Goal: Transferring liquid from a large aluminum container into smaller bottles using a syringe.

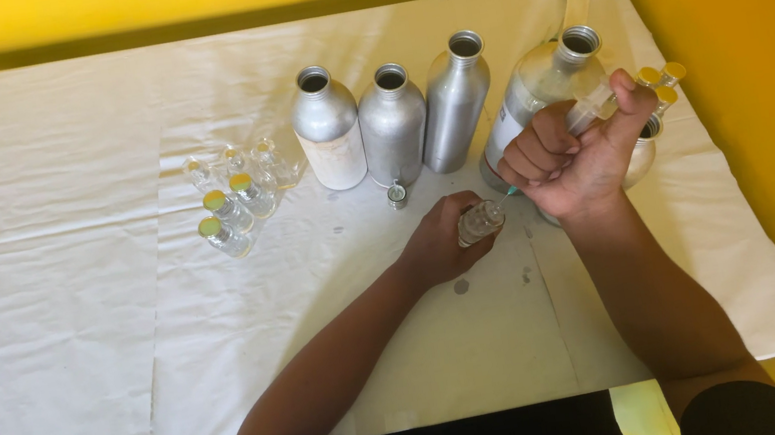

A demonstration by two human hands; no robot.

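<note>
The small glass vial is clear, tilted on its side, low on the white desk in front of the metal bottles. My left hand has its grip closed around this vial. My right hand is a closed fist around a clear syringe, thumb on the plunger, and the needle points down to the vial mouth. I count three open aluminium bottles in a row, one bigger bottle behind my right fist, and three yellow-capped vials to the left.
</note>
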